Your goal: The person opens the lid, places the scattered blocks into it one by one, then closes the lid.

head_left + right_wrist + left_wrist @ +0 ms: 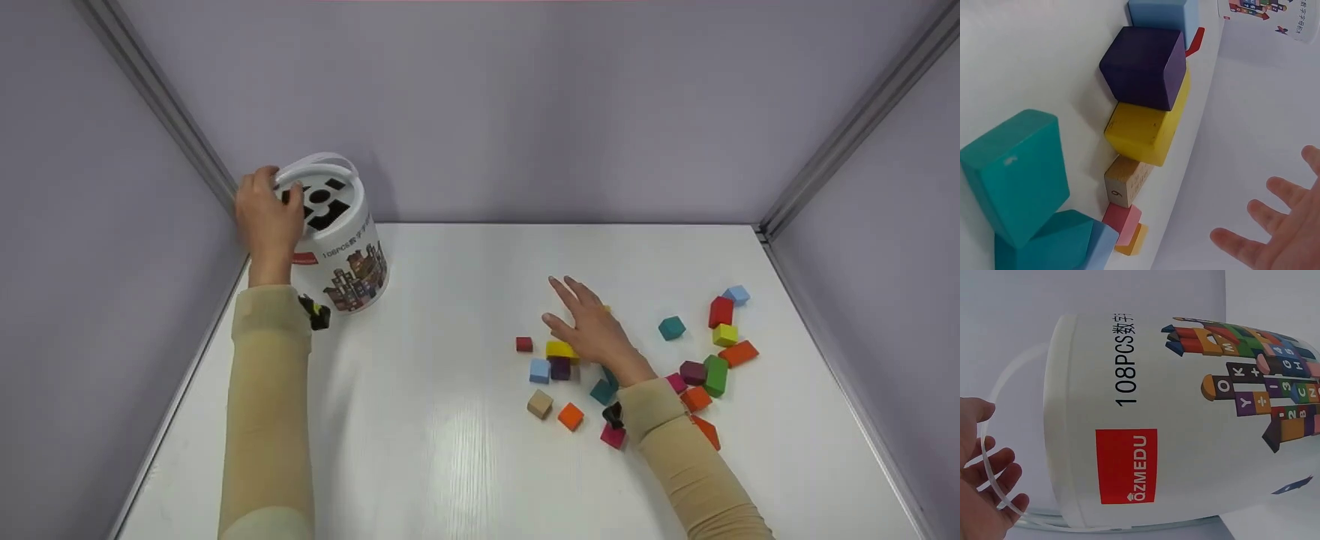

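Right hand (1289,236): bottom right of the view, fingers (1235,239) spread and straight, holding nothing, over the white table (1241,129), apart from the blocks.
Purple block (1144,67): a cube, touching the yellow block just below it.
Yellow block (1143,132): touches the purple block and stands just beside the small wooden block.
Light blue block (1157,12): at the top edge, just behind the purple block.
Wooden block (1126,183): small, plain wood, a printed mark on one face.
Teal block (1016,174): large, at the left.
Second teal block (1050,242): under the large one, at the bottom edge.
Pink block (1123,216): small, just below the wooden block.
White bucket (1275,17): top right corner, printed side showing, well apart from the blocks.
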A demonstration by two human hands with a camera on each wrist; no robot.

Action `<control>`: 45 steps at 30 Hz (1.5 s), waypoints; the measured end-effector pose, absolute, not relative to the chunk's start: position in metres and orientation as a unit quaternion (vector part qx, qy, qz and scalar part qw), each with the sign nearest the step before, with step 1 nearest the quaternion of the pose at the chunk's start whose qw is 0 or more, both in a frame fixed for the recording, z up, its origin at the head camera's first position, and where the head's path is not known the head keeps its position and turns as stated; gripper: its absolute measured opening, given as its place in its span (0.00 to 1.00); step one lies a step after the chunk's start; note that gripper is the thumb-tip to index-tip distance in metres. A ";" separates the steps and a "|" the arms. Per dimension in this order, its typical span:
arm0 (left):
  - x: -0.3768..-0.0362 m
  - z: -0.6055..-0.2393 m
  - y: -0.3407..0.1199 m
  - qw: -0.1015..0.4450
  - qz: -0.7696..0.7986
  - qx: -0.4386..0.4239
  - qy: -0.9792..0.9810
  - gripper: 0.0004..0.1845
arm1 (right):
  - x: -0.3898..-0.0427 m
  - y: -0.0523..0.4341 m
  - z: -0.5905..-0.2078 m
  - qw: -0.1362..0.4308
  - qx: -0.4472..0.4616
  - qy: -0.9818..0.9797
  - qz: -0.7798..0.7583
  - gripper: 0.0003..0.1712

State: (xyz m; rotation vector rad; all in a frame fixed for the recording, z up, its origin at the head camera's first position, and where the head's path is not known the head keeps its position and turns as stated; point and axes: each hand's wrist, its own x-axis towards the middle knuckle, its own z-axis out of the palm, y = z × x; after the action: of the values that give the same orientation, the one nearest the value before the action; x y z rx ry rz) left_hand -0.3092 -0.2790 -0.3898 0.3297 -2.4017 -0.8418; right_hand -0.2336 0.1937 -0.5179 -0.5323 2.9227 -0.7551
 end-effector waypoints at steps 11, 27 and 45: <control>-0.317 -0.370 -0.273 0.204 -0.267 0.112 -0.935 0.22 | -0.241 0.181 -0.517 0.048 -0.174 0.940 -0.290 0.41; -0.317 -0.365 -0.258 0.168 -0.314 0.070 -0.932 0.24 | -0.243 0.166 -0.524 0.077 -0.188 0.911 -0.360 0.42; -0.296 -0.367 -0.200 0.160 -0.337 -0.014 -0.928 0.21 | -0.241 0.140 -0.523 0.100 -0.225 0.890 -0.384 0.44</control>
State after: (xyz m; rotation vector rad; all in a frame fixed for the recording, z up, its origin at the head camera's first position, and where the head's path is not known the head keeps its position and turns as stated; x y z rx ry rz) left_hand -0.2962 -0.1999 -0.3668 -0.0407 -2.6511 -0.9621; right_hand -0.2406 0.1401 -0.5233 -0.6657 2.6300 -1.1347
